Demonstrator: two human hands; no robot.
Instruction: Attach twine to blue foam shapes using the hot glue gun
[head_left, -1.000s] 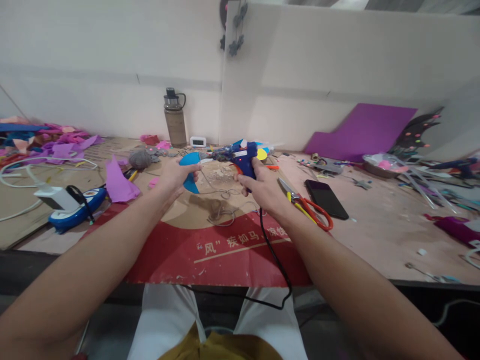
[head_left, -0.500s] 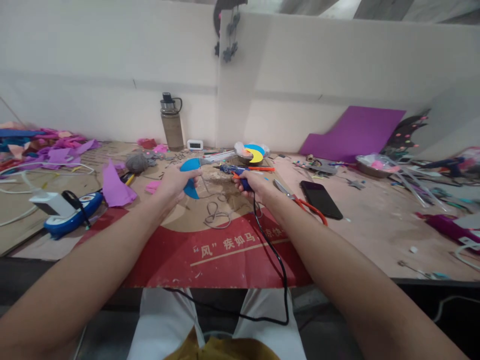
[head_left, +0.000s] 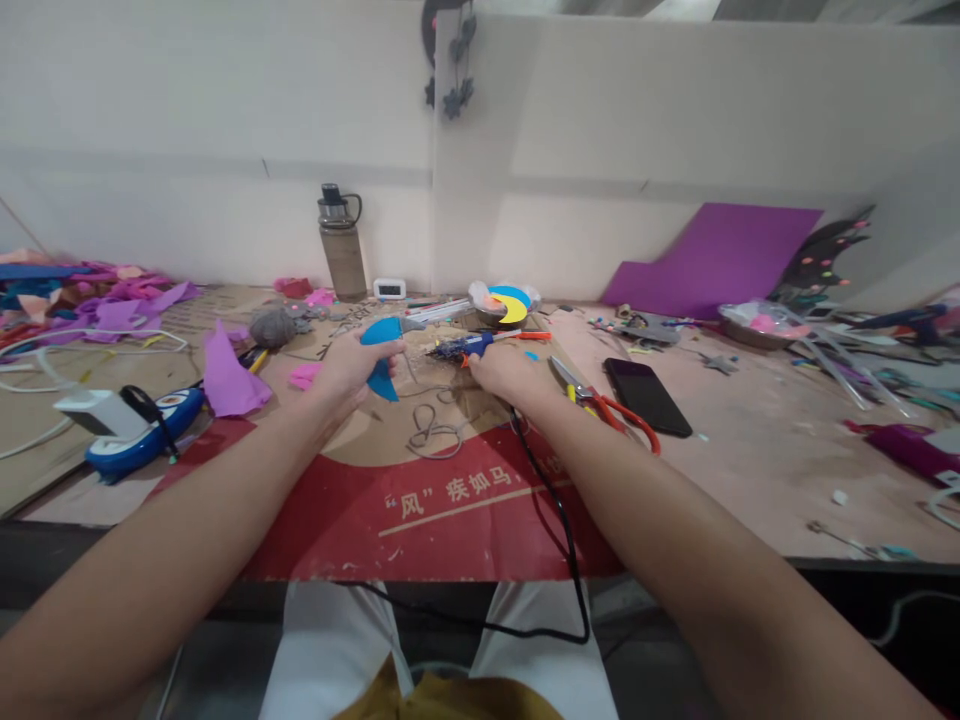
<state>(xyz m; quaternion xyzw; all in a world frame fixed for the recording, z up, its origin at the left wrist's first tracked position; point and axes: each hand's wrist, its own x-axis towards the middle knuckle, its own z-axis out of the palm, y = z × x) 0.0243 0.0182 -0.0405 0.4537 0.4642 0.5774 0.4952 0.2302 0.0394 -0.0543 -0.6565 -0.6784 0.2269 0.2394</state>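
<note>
In my left hand (head_left: 351, 368) is a blue felt crescent (head_left: 384, 340), pinched between thumb and fingers, with a grey string trailing from it. My right hand (head_left: 501, 372) is closed around the handle of a blue hot glue gun (head_left: 474, 345) with an orange trigger. The gun sits low over the cardboard, nozzle pointing left, and my fingers hide its handle. A black cord (head_left: 559, 510) runs from it over the table edge. Between my hands a loose grey string (head_left: 433, 436) lies looped on the red and brown cardboard (head_left: 465, 545).
Right of my right hand lie orange-handled scissors (head_left: 626, 420) and a black phone (head_left: 646, 397). Behind the gun stands a bowl with a blue and yellow piece (head_left: 514, 302). A bottle (head_left: 343, 250), grey yarn (head_left: 272, 325) and a blue power strip (head_left: 142, 440) are on the left.
My right hand and the glue gun have shifted slightly left, and the hand has turned further over the handle. Yellow handles now show beside the scissors. My left hand keeps the crescent almost still.
</note>
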